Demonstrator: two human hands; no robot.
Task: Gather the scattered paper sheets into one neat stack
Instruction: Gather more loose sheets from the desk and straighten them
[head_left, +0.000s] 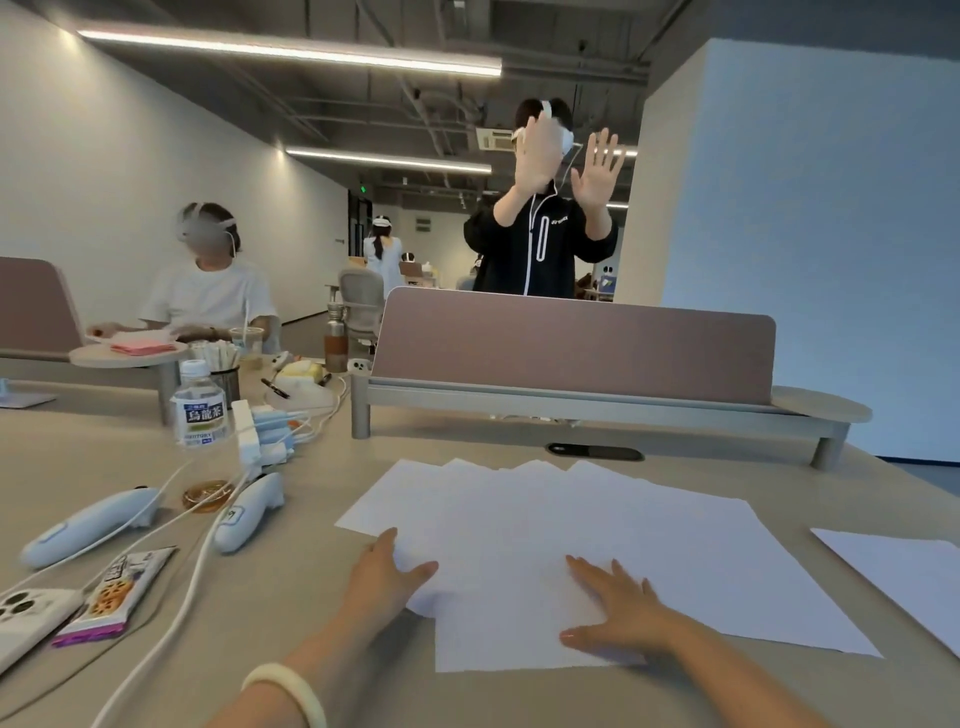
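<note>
The paper sheets (597, 519) lay fanned across the near middle of the desk (519, 696), overlapping so that several far corners stepped out one behind another toward the partition (571, 343). A stray sheet (898, 577) sat apart at the right edge of view, not touching the fan. The right hand (618, 608) lay flat on the nearest sheet, fingers straight and spread, grasping nothing. That looked like a way to pin the top of the pile so it would not skate while the other side was squared. The left hand (387, 577) rested at the left border of the fan, likewise unclenched, with the thumb over the paper and the fingers along its edge. I judged it was placed to push the offset sheets rightward under the pinned one. A pale bracelet (285, 691) circled the left wrist. Well apart to the left lay a white controller (88, 525), a second controller (249, 512), a snack packet (117, 592), a phone (26, 618) and a tea bottle (200, 410), threaded with white cables (176, 613). All of it was far enough off not to hinder a sideways sweep. The gathering seemed barely begun, since the fan was wide and the stray sheet would need fetching. Thin paper pushed from one edge could buckle rather than slide, so a light, even push seemed wise.
</note>
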